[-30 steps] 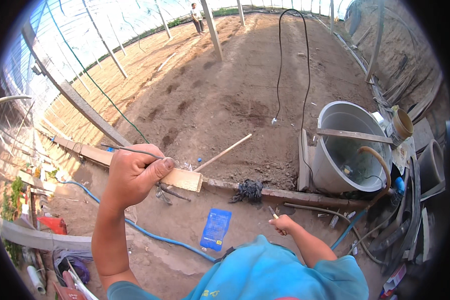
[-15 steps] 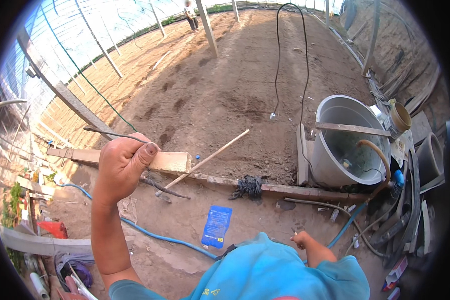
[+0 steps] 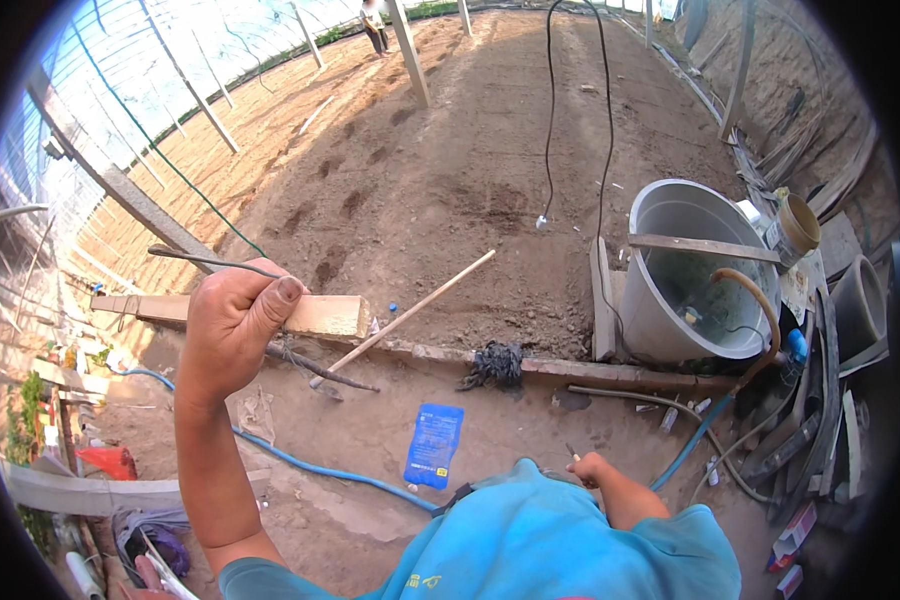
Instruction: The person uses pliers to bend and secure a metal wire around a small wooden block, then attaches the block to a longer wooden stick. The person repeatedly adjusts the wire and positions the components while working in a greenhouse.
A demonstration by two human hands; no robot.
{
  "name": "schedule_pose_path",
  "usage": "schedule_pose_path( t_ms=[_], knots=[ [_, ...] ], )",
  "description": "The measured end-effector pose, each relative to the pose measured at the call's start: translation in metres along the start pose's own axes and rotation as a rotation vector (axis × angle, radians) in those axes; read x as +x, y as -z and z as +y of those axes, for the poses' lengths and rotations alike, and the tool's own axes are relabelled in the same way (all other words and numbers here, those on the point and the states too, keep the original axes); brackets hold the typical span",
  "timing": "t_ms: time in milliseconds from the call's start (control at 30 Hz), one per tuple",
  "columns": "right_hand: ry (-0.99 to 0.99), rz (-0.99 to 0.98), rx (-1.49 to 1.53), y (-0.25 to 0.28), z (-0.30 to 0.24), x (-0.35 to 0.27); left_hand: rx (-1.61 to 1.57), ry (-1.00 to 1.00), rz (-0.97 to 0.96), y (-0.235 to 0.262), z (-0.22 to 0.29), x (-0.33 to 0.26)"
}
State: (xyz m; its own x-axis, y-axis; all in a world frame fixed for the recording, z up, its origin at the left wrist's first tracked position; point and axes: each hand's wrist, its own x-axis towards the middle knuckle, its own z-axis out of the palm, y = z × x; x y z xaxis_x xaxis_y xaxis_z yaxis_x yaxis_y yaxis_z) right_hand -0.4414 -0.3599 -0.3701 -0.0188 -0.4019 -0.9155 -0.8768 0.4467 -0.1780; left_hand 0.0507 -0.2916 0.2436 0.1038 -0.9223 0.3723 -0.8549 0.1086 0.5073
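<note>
My left hand [image 3: 226, 330] is closed in a fist, thumb pressed to the forefinger. A dark cord [image 3: 192, 255] runs into the top of its grip. Across the fist passes a squared wooden beam [image 3: 332, 315]; whether the fingers wrap it too is hidden. Below the beam a dark, stick-like length [image 3: 325, 371] slants right; I cannot tell if it joins the cord. Low, beside my blue shirt, my right hand [image 3: 592, 469] is closed on a thin pointed tool [image 3: 572, 452], mostly hidden, its kind unclear. A long wooden-handled tool [image 3: 410, 312] leans over the bed edge.
A grey bucket [image 3: 646, 300] stands at right with a wooden slat [image 3: 705, 247] across it and a brown hose [image 3: 760, 300]. A blue packet [image 3: 434, 447] and blue hose [image 3: 310, 470] lie on the ground. Black cables hang ahead. Far off stands a person [image 3: 374, 28].
The view has shifted slightly. My left fist and the beam end have moved a little left. My right hand has edged left, and more of the tool's tip shows.
</note>
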Motion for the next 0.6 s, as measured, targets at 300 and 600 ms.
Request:
schedule_pose_path(
  t_ms=[300,600],
  knots=[
    [-0.007,0.022,-0.068,0.003,-0.003,-0.03,-0.039,0.004,0.057,0.0,0.004,-0.005],
    [0.004,0.027,-0.026,-0.006,0.013,-0.013,-0.051,0.026,0.023,0.011,0.002,-0.011]
  ],
)
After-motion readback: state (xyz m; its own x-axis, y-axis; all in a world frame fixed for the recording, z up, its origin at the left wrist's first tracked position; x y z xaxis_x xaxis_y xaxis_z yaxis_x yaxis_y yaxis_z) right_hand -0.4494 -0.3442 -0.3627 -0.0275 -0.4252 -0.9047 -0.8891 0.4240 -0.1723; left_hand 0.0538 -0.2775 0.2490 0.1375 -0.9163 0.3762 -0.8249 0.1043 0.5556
